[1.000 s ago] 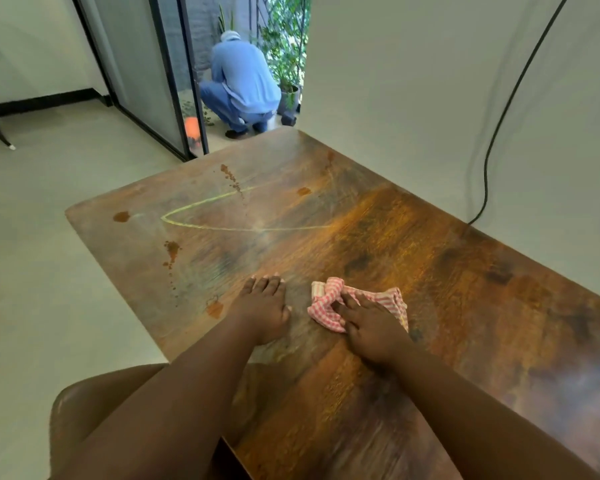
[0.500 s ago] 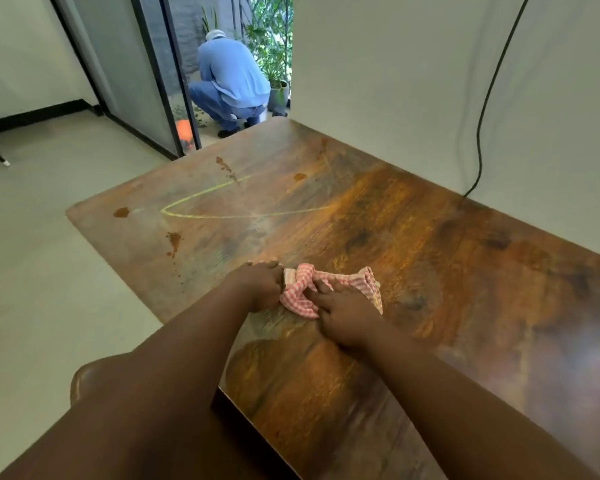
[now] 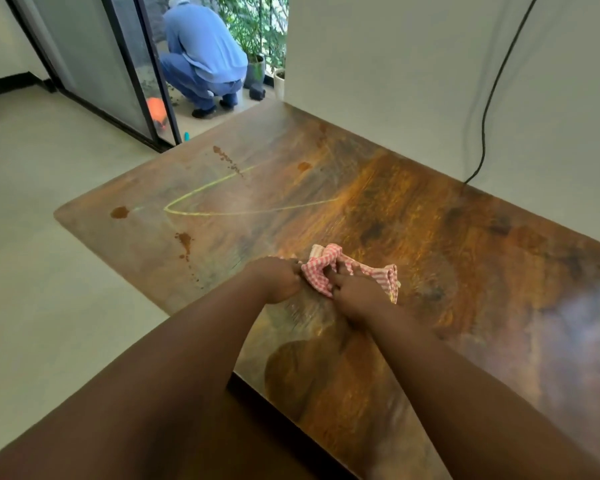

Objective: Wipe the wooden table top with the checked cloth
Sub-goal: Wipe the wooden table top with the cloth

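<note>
The red-and-white checked cloth (image 3: 329, 268) lies bunched on the wooden table top (image 3: 430, 237), near its front left part. My left hand (image 3: 278, 280) grips the cloth's left end with curled fingers. My right hand (image 3: 355, 296) holds the cloth from the near side, fingers dug into its folds. Brown stains (image 3: 119, 212) and a yellow curved line (image 3: 222, 199) mark the table beyond the cloth, toward the far left corner.
A white wall (image 3: 413, 81) runs along the table's right side, with a black cable (image 3: 489, 98) hanging down it. A person in blue (image 3: 201, 53) crouches outside the glass door (image 3: 94, 64). Pale floor (image 3: 32, 254) lies to the left.
My left hand, flat on the table a second ago, moved right and closed on the cloth's left end. Both hands now bunch the cloth together.
</note>
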Motion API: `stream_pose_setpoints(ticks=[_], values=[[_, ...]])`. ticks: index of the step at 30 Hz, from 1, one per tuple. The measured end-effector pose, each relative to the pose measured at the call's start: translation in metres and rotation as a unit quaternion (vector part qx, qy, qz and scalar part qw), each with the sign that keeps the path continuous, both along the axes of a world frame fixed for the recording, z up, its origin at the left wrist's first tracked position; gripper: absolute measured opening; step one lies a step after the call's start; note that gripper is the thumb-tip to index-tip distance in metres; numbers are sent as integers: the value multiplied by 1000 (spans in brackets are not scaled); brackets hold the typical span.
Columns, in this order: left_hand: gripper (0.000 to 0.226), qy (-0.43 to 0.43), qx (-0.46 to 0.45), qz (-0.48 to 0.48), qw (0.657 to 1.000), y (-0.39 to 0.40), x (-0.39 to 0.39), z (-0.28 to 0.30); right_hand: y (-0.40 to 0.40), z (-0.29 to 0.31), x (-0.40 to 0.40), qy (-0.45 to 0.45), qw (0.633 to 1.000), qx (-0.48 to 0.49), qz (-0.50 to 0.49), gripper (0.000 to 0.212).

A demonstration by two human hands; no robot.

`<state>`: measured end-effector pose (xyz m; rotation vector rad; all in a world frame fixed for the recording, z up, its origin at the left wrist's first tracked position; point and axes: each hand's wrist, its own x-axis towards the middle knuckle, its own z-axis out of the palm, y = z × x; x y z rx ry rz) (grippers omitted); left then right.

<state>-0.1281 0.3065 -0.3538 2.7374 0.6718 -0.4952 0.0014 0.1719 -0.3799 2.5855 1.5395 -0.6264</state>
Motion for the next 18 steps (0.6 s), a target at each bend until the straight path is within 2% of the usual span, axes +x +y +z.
stream_pose_setpoints(ticks=[4, 6, 9, 13, 18], values=[[37, -61, -46, -15, 997, 17, -12, 9, 5, 0, -24, -25, 999, 2, 40, 52], [34, -83, -14, -48, 995, 28, -20, 11, -7, 0, -37, -19, 998, 12, 61, 53], [49, -46, 37, -97, 994, 41, -29, 7, -39, 3, -51, -2, 998, 13, 64, 53], [60, -16, 62, -103, 993, 50, -37, -1, -55, 7, -60, -6, 1000, -7, 22, 53], [62, -27, 27, -118, 992, 50, -47, -19, -26, 3, -63, -11, 997, -5, -82, 54]])
